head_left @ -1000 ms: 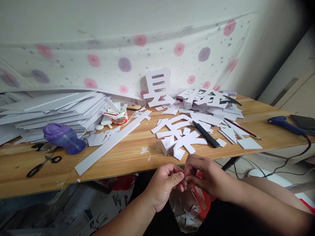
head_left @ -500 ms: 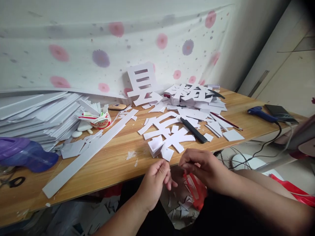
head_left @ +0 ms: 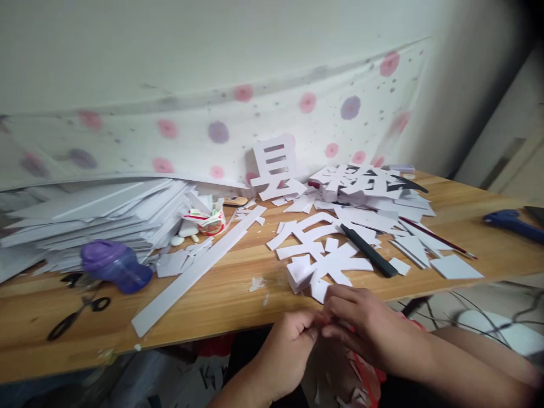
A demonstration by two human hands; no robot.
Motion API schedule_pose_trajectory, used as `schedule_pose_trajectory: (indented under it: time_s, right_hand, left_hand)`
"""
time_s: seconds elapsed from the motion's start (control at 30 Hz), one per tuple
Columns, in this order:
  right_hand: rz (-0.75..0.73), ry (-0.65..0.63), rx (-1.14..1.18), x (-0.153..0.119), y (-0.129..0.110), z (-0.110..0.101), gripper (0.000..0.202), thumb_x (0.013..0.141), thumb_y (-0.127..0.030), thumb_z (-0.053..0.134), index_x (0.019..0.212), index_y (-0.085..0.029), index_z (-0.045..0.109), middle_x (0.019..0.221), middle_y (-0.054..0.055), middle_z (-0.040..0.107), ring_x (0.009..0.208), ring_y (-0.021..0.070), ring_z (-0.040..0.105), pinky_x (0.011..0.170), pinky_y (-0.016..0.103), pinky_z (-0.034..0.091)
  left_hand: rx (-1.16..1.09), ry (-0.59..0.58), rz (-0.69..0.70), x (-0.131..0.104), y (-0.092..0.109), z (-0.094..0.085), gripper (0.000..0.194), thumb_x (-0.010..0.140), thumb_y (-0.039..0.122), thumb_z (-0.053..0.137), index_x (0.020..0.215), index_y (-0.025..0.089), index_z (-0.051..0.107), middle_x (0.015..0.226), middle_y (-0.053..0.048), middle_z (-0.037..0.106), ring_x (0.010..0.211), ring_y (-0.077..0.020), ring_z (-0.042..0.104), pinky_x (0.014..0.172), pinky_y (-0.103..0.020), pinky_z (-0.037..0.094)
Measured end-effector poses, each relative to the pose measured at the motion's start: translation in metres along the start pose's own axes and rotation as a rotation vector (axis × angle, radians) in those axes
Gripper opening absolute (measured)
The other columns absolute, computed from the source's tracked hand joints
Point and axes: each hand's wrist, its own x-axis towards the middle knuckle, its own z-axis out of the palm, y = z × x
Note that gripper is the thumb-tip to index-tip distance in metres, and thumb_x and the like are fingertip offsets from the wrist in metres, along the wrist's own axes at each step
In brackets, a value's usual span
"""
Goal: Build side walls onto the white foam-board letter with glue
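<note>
In front of the table's near edge, my left hand (head_left: 293,347) and my right hand (head_left: 361,320) meet fingertip to fingertip. Both are closed in a pinch; whatever lies between the fingers is hidden or too small to make out. Just beyond them on the table lies a white cut-out character (head_left: 335,263) of foam board, with a small folded-looking white piece (head_left: 298,273) at its near left. A black-handled cutter knife (head_left: 368,249) rests across its right side. Another white cut-out character (head_left: 276,164) leans upright against the cloth-covered wall.
White board sheets (head_left: 106,209) are stacked at the left, near a purple bottle (head_left: 114,266) and scissors (head_left: 80,314). A long white strip (head_left: 199,269) lies slantwise. Offcuts (head_left: 365,195), a pencil (head_left: 442,239) and a blue glue gun (head_left: 514,222) occupy the right.
My hands, apart half a second ago, have come together at the fingertips. The view has swung left, so the table's things appear further right and lower.
</note>
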Motion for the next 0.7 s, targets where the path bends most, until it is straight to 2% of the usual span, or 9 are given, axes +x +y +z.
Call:
schedule_pose_trajectory:
  time_s: [0.07,0.1,0.17,0.23,0.33,0.43,0.53,0.7]
  right_hand:
    - [-0.024,-0.091,0.046,0.000,0.003,0.000,0.012,0.090,-0.029,0.058,0.095,-0.018,0.056,0.079,0.003,0.059,0.067,0.0141,0.052,0.062,0.025,0.039]
    - [-0.042,-0.108,0.079,0.000,0.005,0.001,0.013,0.091,-0.029,0.057,0.100,-0.019,0.056,0.080,0.002,0.060,0.068,0.0136,0.053,0.063,0.025,0.040]
    - [-0.069,-0.047,0.125,0.002,0.005,0.005,0.014,0.094,-0.026,0.051,0.106,-0.021,0.056,0.084,0.002,0.060,0.072,0.0129,0.054,0.066,0.024,0.041]
    - [-0.093,0.071,0.164,0.005,0.002,0.010,0.015,0.095,-0.024,0.050,0.107,-0.020,0.058,0.090,0.004,0.059,0.080,0.0135,0.055,0.072,0.025,0.043]
    - [-0.106,0.131,0.262,0.011,-0.007,0.016,0.018,0.091,-0.023,0.058,0.107,-0.020,0.062,0.100,0.007,0.059,0.093,0.0155,0.055,0.082,0.027,0.045]
    - [-0.095,0.054,0.370,0.015,-0.015,0.021,0.013,0.090,-0.023,0.060,0.100,-0.020,0.067,0.101,0.007,0.061,0.096,0.0154,0.056,0.085,0.028,0.046]
    - [-0.072,0.088,0.418,0.015,-0.019,0.025,0.008,0.089,-0.020,0.060,0.085,-0.018,0.067,0.089,0.005,0.062,0.087,0.0135,0.057,0.078,0.025,0.047]
    - [-0.016,0.170,0.368,0.009,-0.019,0.026,0.011,0.084,-0.009,0.060,0.076,-0.016,0.062,0.079,0.003,0.059,0.076,0.0113,0.054,0.069,0.023,0.044]
  left_hand:
    - [0.073,0.028,0.083,-0.009,0.003,-0.013,0.028,0.084,0.028,0.064,0.111,0.024,0.070,0.127,-0.008,0.062,0.126,-0.0255,0.047,0.110,-0.040,0.030]
    - [0.003,0.032,0.119,-0.013,0.005,-0.017,0.036,0.086,0.032,0.062,0.121,0.028,0.064,0.136,-0.008,0.056,0.131,-0.0263,0.042,0.111,-0.041,0.030]
    - [-0.243,-0.023,0.188,-0.020,0.012,-0.022,0.051,0.087,0.046,0.058,0.136,0.034,0.049,0.150,-0.006,0.039,0.139,-0.0295,0.032,0.104,-0.045,0.038]
    - [-0.442,-0.087,0.276,-0.025,0.021,-0.022,0.062,0.085,0.059,0.052,0.142,0.038,0.037,0.159,-0.002,0.020,0.143,-0.0324,0.019,0.097,-0.048,0.044]
    - [-0.519,-0.149,0.332,-0.026,0.032,-0.016,0.071,0.081,0.069,0.047,0.145,0.043,0.028,0.161,0.006,0.003,0.146,-0.0327,0.008,0.099,-0.051,0.043]
    - [-0.518,-0.177,0.365,-0.025,0.035,-0.009,0.080,0.076,0.076,0.045,0.146,0.045,0.023,0.161,0.008,0.004,0.146,-0.0320,0.005,0.112,-0.052,0.026]
    - [-0.487,-0.181,0.405,-0.025,0.032,-0.004,0.084,0.073,0.080,0.044,0.146,0.045,0.022,0.161,0.008,0.007,0.147,-0.0314,0.006,0.118,-0.048,0.008]
    - [-0.382,-0.152,0.416,-0.027,0.027,0.006,0.084,0.072,0.079,0.046,0.145,0.045,0.024,0.160,0.009,0.008,0.147,-0.0292,0.002,0.118,-0.046,0.007]
